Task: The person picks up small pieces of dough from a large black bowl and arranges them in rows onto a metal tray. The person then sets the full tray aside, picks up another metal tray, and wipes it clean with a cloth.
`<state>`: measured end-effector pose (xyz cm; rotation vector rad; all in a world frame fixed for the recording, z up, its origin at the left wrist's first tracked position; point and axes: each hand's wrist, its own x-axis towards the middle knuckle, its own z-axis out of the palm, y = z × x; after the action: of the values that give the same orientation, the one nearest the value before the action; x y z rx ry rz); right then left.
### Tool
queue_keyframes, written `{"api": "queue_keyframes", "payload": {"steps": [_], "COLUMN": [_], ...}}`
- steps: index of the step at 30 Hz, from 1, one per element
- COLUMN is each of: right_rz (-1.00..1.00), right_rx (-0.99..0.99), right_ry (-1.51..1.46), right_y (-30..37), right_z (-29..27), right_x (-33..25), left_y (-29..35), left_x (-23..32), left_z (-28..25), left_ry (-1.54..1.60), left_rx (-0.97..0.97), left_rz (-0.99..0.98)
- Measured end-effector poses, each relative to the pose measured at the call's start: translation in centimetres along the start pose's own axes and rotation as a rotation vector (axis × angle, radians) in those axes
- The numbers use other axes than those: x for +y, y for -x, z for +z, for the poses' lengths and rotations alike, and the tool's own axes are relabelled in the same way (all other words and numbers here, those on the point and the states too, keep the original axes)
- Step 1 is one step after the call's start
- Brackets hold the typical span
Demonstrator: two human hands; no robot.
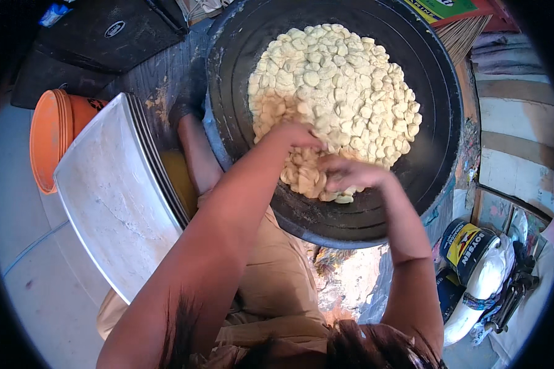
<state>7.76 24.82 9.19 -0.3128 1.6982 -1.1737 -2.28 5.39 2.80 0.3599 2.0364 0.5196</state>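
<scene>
A wide round black basin [314,226] holds a broad heap of small, pale yellow, rounded dough pieces [345,80], which look dusted with powder. At the heap's near side my left hand [298,136] reaches down among the pieces, its fingers partly buried and smeared by motion. My right hand [354,174] is also blurred, at the heap's near edge, with its thumb and fingers apart against the pieces. Between the two hands lies a shaded clump of pieces; whether any are gripped cannot be made out.
Left of my legs leans a stack of metal trays [123,184], with an orange bucket [52,138] behind it. Black boxy cases [114,34] stand at the far left. A paint can [468,246] and a white bag [492,277] are at the right, and broom-like bristles [465,37] at the far right.
</scene>
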Motion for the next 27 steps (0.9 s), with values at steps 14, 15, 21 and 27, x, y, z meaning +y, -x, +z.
{"api": "queue_keyframes", "payload": {"steps": [14, 15, 21, 27], "right_rz": [0.177, -0.002, 0.586, 0.317], "right_rx": [0.298, 0.067, 1.002, 0.444], "right_ry": [0.282, 0.148, 0.055, 0.141], "right_y": [-4.8, -2.1, -2.9, -2.0], "right_z": [3.2, 2.3, -0.5, 5.1], "right_x": [-1.0, -0.6, 15.4, 1.7], "left_y": [-2.0, -0.7, 0.8, 1.4], "left_x": [-3.6, -1.8, 2.1, 0.5], "left_z": [1.3, 1.2, -0.9, 1.5], "left_ry": [0.331, 0.190, 0.266, -0.039], "left_rx": [0.490, 0.231, -0.406, 0.300], "left_rz": [-0.223, -0.201, 0.179, 0.061]}}
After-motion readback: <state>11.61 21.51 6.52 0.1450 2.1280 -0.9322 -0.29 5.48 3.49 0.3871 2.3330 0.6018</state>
